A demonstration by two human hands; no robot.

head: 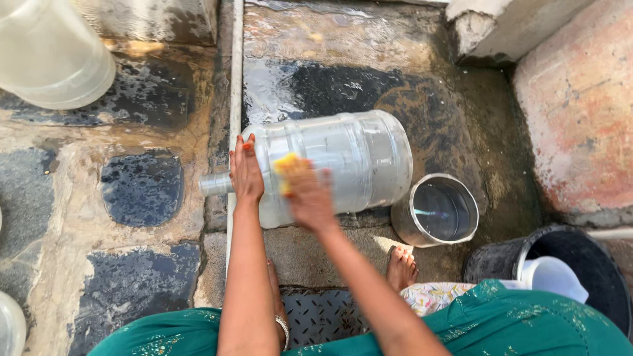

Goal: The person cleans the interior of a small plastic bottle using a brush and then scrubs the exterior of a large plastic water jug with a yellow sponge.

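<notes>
A large clear plastic water jug (pixel 359 155) lies on its side on the wet stone floor, its neck pointing left. My left hand (pixel 245 173) rests on the jug's shoulder near the neck, steadying it. My right hand (pixel 308 194), blurred by motion, presses a yellow sponge (pixel 286 165) against the jug's side.
A metal pot of water (pixel 436 211) stands just right of the jug. A black bucket (pixel 580 264) with a white jug inside sits at lower right. Another clear jug (pixel 49 49) is at top left. My bare feet are on a metal grate (pixel 320 313). A concrete wall (pixel 580 99) rises at right.
</notes>
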